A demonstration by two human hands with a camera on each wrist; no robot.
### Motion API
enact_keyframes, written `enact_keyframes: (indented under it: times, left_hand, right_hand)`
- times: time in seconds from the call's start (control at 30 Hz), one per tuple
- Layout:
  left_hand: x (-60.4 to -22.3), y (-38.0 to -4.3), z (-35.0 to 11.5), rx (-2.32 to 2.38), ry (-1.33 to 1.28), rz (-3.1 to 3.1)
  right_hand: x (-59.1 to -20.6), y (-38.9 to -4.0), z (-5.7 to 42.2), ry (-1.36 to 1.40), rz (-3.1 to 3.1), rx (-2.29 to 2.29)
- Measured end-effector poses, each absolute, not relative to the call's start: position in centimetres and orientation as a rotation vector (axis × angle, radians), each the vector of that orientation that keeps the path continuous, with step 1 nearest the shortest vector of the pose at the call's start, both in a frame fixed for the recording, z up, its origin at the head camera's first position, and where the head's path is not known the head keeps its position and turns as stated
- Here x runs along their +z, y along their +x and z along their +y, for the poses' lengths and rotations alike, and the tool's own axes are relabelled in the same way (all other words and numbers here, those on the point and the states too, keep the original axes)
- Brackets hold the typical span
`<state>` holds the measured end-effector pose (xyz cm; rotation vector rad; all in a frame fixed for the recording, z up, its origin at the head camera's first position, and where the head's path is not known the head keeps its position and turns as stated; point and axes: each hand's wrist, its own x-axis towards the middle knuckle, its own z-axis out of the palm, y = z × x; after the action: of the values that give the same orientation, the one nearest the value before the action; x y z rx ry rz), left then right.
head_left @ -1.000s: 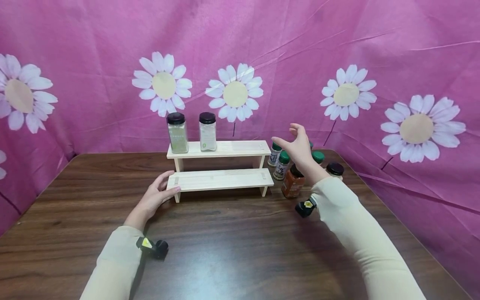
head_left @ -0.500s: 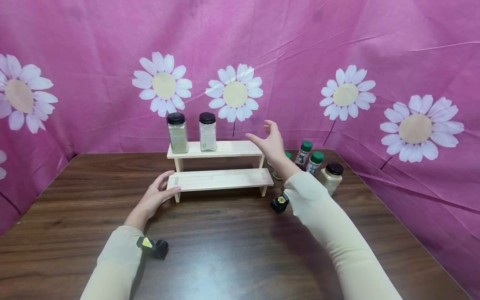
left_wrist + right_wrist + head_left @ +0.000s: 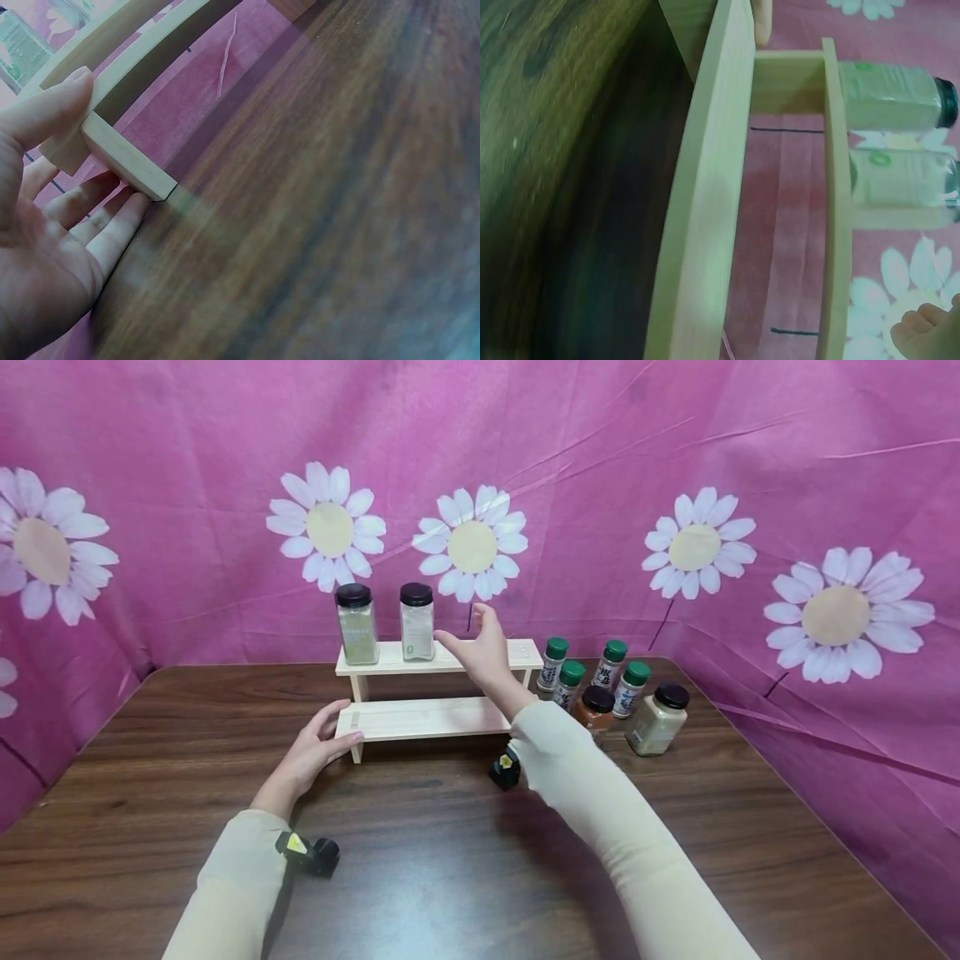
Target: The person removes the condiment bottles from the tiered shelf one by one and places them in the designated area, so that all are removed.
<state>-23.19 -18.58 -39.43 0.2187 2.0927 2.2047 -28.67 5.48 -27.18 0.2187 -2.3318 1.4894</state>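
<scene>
A two-tier wooden shelf point(image 3: 420, 718) stands on the table, with two black-lidded square jars upright on its upper tier: a pale green jar point(image 3: 360, 635) at the left end and a whitish jar point(image 3: 417, 631) right of it. My left hand point(image 3: 311, 756) grips the shelf's left end, thumb on top of the lower tier and fingers against its leg point(image 3: 127, 157). Just right of the whitish jar, my right hand point(image 3: 483, 652) hovers over the upper tier with fingers curved apart and nothing between them. In the right wrist view, only fingertips of that hand point(image 3: 930, 330) show, apart from the jars.
Right of the shelf stand several small green-capped shakers point(image 3: 630, 689), a reddish-orange jar point(image 3: 595, 712) partly behind my right sleeve, and a beige jar point(image 3: 657, 725) with a black lid. A pink flowered cloth point(image 3: 585, 485) hangs behind the brown table point(image 3: 420, 860).
My right hand has moved left, from above the shakers to beside the whitish jar, uncovering the jars at the right. The left hand stays on the shelf.
</scene>
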Motion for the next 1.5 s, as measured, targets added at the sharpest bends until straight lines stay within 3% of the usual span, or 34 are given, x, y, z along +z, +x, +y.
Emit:
enact_keyframes:
  times: [0.53, 1.5]
  left_hand:
    - [-39.6, -23.4, -18.5, 2.22, 0.215, 2.084]
    - [-39.3, -23.3, -18.4, 2.203, 0.203, 2.1]
  right_hand:
    - [-28.7, -29.2, 0.9, 0.172, -2.338, 1.462]
    - [-29.0, -30.0, -1.1, -0.029, -2.331, 1.378]
